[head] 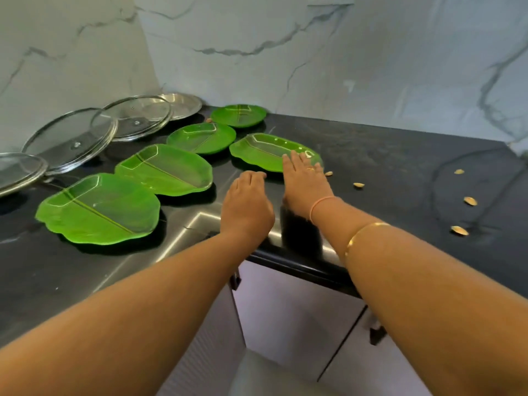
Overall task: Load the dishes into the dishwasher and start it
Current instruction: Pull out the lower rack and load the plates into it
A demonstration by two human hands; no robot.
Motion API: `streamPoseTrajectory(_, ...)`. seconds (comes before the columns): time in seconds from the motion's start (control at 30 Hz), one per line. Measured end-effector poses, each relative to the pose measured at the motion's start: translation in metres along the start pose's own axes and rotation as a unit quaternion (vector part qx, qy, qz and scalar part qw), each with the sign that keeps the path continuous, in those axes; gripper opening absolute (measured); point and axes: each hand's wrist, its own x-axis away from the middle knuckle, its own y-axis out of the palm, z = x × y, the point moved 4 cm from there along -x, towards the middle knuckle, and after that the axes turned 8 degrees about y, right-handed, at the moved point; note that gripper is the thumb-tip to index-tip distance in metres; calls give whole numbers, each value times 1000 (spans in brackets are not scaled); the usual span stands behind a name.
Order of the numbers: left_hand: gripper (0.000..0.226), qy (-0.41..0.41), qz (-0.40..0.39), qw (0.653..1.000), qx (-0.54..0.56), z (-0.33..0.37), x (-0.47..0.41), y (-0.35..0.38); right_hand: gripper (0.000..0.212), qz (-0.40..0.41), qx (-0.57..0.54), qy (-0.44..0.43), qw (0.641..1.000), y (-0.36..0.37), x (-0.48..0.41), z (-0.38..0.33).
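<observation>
Several green leaf-shaped plates lie on the black counter (385,155). The nearest to my hands is a green plate (263,151) at the centre. My right hand (304,181) reaches over its near right rim with straight fingers touching the rim. My left hand (247,204) hovers just short of that plate, its fingers loosely curled and holding nothing. Other green plates sit at the front left (97,208), left of centre (165,168), further back (201,137) and at the far corner (238,115).
Glass lids (71,138) (134,117) and a steel plate (183,104) lie at the back left, another lid (17,172) at the left edge. Small yellow scraps (470,200) are scattered on the right counter. White cabinet doors (300,315) stand below the counter edge.
</observation>
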Motion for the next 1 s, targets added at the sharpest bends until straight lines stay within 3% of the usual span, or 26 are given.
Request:
streamPoseTrajectory(0.1, 49, -17, -15, 1000, 20, -16, -2, 10, 62, -10, 26, 36, 999, 13, -17, -2)
streamPoseTrajectory(0.23, 49, -27, -21, 999, 38, -23, 0, 15, 33, 63, 81, 34, 994, 15, -16, -5)
streamPoseTrajectory(0.33, 48, -29, -25, 999, 38, -21, 2, 16, 33, 69, 76, 22, 994, 18, -15, 2)
streamPoseTrajectory(0.47, 47, -25, -25, 998, 48, -11, 5, 19, 39, -7, 16, 33, 999, 23, -13, 12)
streamPoseTrajectory(0.6, 47, -48, -10, 997, 63, 2, 18, 22, 33, 74, 48, 39, 995, 12, 12, 11)
streamPoseTrajectory(0.73, 43, -59, 15, 994, 89, 25, 43, 24, 25, 101, 74, -35, 991, 4, 51, 19)
streamPoseTrajectory(0.83, 33, -78, 44, 990, 108, 54, 67, 24, 15, 178, 46, -79, 980, -3, 91, 41)
streamPoseTrajectory(1.0, 30, -62, 86, 983, 148, 129, 124, 36, 33, 240, 18, -32, 970, -19, 185, 110)
